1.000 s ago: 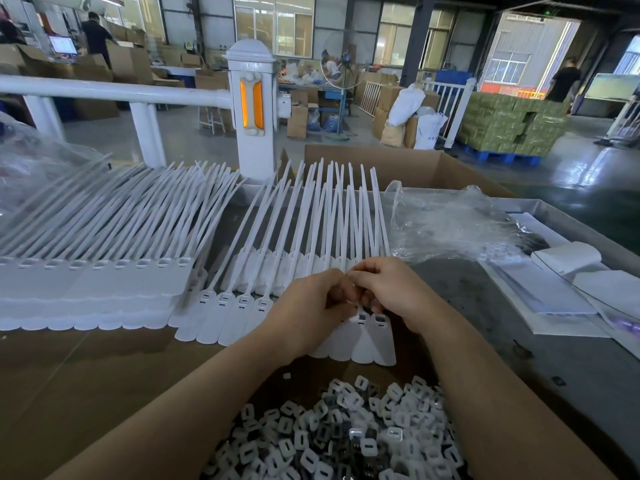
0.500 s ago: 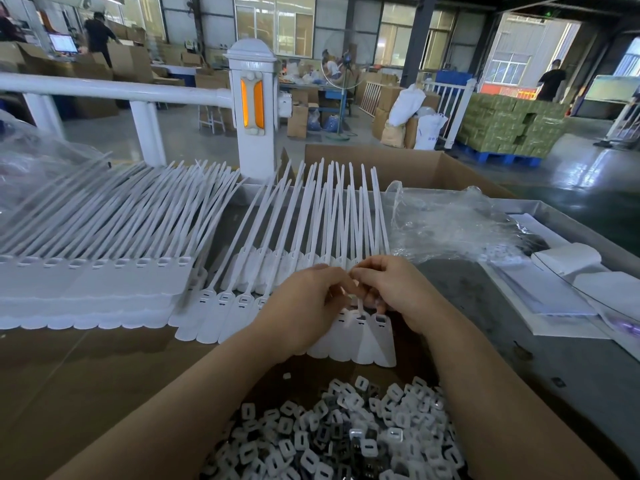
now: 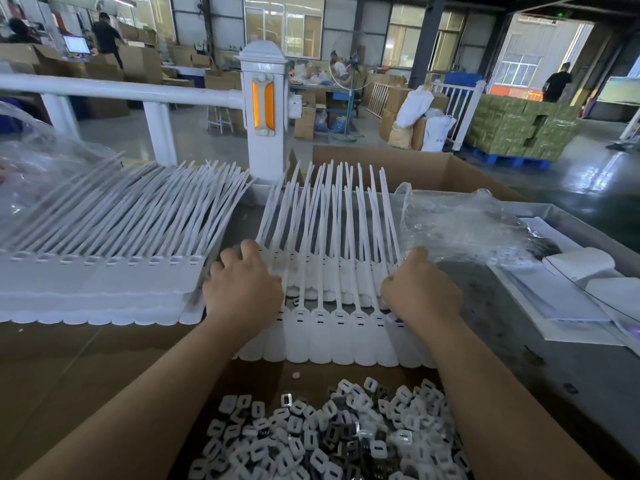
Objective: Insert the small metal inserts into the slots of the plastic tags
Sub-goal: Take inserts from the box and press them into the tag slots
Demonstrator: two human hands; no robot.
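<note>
- Head view: left hand (image 3: 242,292) and right hand (image 3: 420,292), fingers curled, grip opposite ends of a row of white plastic tags (image 3: 341,327) on the desk (image 3: 540,372).
- Metal inserts (image 3: 329,438) lie heaped just in front.

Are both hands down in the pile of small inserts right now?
No, the left hand and right hand grip the two sides of the row of tags, beyond the insert pile.

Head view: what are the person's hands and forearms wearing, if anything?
Nothing shows on either. The left hand and right hand are bare, without gloves, rings, watch or wristband in view. Both forearms are uncovered up to the frame's lower edge, with no sleeve visible.
</note>
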